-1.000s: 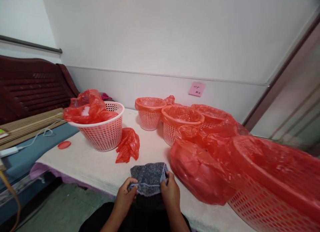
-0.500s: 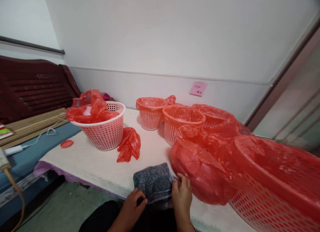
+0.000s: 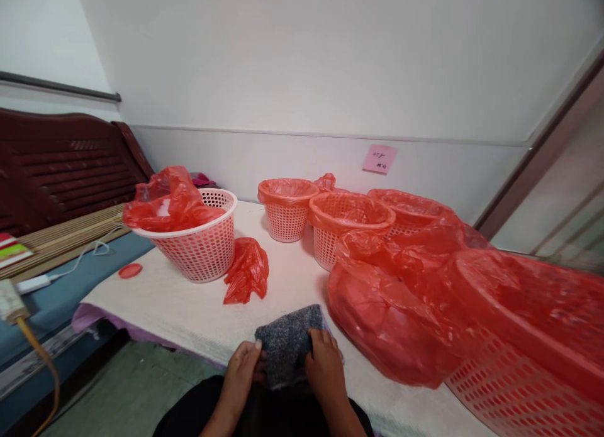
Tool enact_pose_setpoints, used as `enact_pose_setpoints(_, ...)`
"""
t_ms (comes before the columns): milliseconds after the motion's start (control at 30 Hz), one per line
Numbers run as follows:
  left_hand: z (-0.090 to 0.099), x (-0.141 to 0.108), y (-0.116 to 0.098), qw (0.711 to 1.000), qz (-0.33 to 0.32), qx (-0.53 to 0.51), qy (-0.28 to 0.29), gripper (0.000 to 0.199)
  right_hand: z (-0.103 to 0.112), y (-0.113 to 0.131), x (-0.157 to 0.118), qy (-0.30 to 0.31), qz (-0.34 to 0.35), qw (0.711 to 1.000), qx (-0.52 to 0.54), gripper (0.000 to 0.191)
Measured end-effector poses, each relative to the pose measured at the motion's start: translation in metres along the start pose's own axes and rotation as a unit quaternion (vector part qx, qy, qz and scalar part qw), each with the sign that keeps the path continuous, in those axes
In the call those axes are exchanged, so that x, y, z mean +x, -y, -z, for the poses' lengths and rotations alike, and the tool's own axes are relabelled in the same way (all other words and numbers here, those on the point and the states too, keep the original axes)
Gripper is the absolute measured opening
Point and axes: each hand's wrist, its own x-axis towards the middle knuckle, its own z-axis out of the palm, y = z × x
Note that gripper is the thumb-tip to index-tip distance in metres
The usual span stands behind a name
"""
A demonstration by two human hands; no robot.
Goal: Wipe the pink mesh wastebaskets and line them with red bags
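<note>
A dark grey speckled cloth (image 3: 287, 346) lies at the near edge of the white-covered table, partly over the edge. My left hand (image 3: 241, 371) grips its left side, thumb near the upper left corner. On the right side, my right hand (image 3: 325, 365) is closed on the cloth with its fingers over the top. Right of the cloth sits a filled red plastic bag (image 3: 387, 324). A crumpled red bag (image 3: 247, 270) lies beyond the cloth, beside a pink basket (image 3: 202, 254) with red plastic in it.
Red-lined baskets stand at the back (image 3: 287, 220), in the middle (image 3: 325, 242) and at the right (image 3: 519, 374). A small red disc (image 3: 130, 271) lies at the left. A pink note (image 3: 380, 159) is on the wall. A power strip (image 3: 12, 302) shows far left.
My right hand has moved from the cloth's right edge onto its top. My left hand has shifted up and left along its left side. The view has shifted slightly.
</note>
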Motion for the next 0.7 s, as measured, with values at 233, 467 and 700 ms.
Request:
enact_pose_setpoints(233, -0.008, 0.041, -0.009, 0.999, 0.006, 0.038, -0.027, 0.047, 0.002, 0.001, 0.000, 0.014, 0.000, 1.000, -0.017, 0.051)
enact_pose_setpoints(467, -0.011, 0.040, 0.002, 0.998, -0.003, -0.009, -0.063, 0.034, 0.003, -0.002, 0.000, 0.016, -0.014, 1.000, -0.021, 0.055)
enact_pose_setpoints(700, -0.008, 0.035, 0.010, 0.997, 0.026, -0.029, -0.073, 0.039, 0.007, -0.005, -0.001, -0.003, -0.041, 0.998, -0.037, 0.051)
